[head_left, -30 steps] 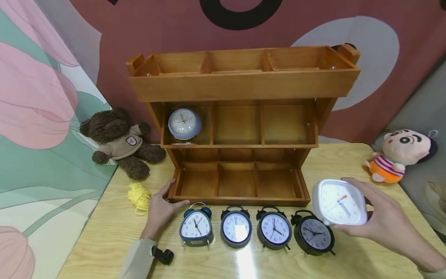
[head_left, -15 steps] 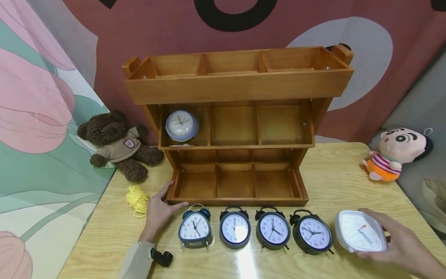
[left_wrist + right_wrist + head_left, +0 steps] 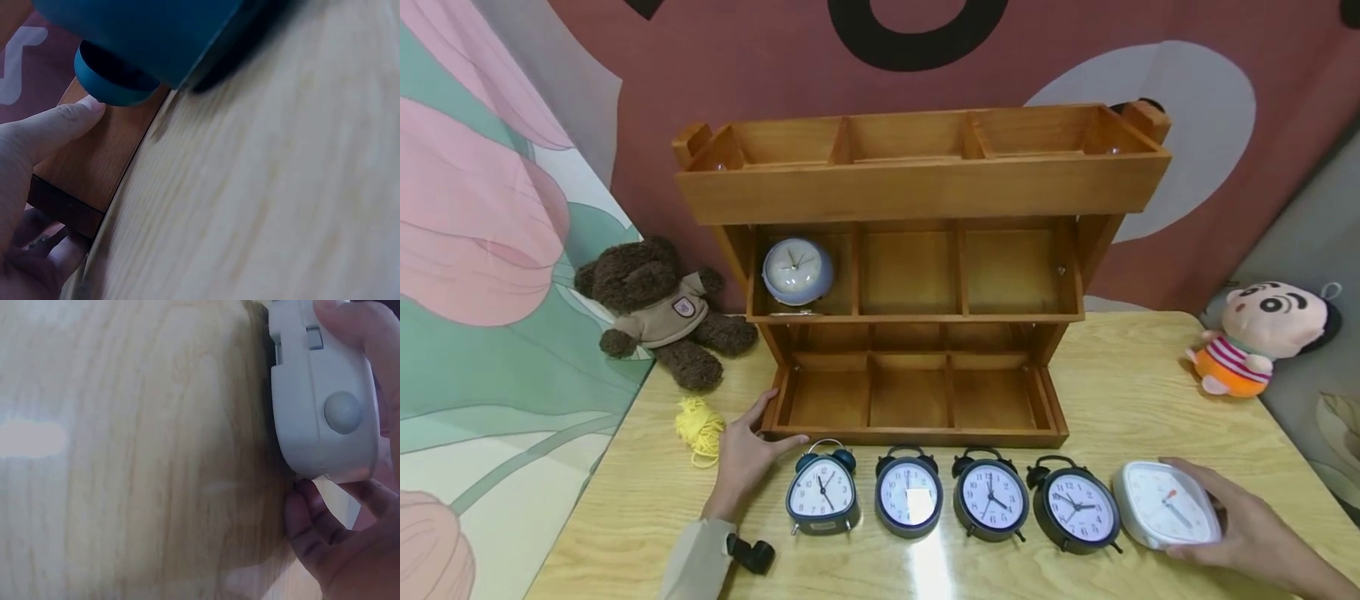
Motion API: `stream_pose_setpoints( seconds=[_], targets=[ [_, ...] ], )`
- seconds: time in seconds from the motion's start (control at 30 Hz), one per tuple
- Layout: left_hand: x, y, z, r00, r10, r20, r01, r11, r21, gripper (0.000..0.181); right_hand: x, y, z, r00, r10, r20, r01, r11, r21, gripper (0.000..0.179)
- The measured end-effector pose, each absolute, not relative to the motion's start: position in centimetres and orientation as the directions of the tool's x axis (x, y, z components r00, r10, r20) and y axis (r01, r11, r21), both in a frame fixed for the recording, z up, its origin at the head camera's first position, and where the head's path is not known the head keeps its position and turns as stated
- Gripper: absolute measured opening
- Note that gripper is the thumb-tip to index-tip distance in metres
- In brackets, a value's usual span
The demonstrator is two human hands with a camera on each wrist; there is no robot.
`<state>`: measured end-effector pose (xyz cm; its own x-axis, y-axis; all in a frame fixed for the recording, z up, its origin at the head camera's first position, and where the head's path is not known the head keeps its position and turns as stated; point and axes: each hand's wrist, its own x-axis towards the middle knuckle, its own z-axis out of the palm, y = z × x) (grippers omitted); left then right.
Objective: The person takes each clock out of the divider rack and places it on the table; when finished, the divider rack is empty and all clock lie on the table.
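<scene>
My right hand (image 3: 1247, 523) holds a white square alarm clock (image 3: 1167, 505) at the right end of the row, thumb on its near side and fingers on the far side. In the right wrist view the clock's white casing (image 3: 322, 394) sits right at the tabletop. My left hand (image 3: 748, 458) grips the lower left corner of a wooden tiered shelf (image 3: 917, 435). Its thumb lies along the front board and its other fingers are round the side. Close to that thumb stands a dark teal twin-bell alarm clock (image 3: 822, 492), its bell (image 3: 115, 78) near the thumb tip.
Three black twin-bell alarm clocks (image 3: 908, 496) continue the row along the shelf front. A blue round clock (image 3: 797, 271) sits in the middle tier's left compartment. A brown teddy bear (image 3: 658, 312) and yellow yarn (image 3: 700, 427) lie left; a plush doll (image 3: 1262, 337) sits right.
My right hand has brought the white clock down and to the right, from above the table to the end of the row. The left hand keeps its place on the shelf corner.
</scene>
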<state>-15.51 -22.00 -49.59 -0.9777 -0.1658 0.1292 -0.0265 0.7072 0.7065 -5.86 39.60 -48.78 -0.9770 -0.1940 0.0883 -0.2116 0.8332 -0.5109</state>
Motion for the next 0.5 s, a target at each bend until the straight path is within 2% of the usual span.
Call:
stream_pose_setpoints(
  seconds=[0.27,0.5],
  targets=[
    [-15.6,-22.19,-49.79,-0.977,-0.163,0.139,-0.021,0.718,0.696,0.092,-6.25,39.91,-48.92,-0.976,-0.18,-0.119,-0.109,0.887,-0.449,0.1],
    [-15.6,-21.99,-49.82,-0.976,-0.165,0.14,-0.021,0.716,0.698,0.092,-6.38,40.46,-48.74,-0.968,-0.211,-0.14,-0.123,0.875,-0.468,0.109]
  ],
)
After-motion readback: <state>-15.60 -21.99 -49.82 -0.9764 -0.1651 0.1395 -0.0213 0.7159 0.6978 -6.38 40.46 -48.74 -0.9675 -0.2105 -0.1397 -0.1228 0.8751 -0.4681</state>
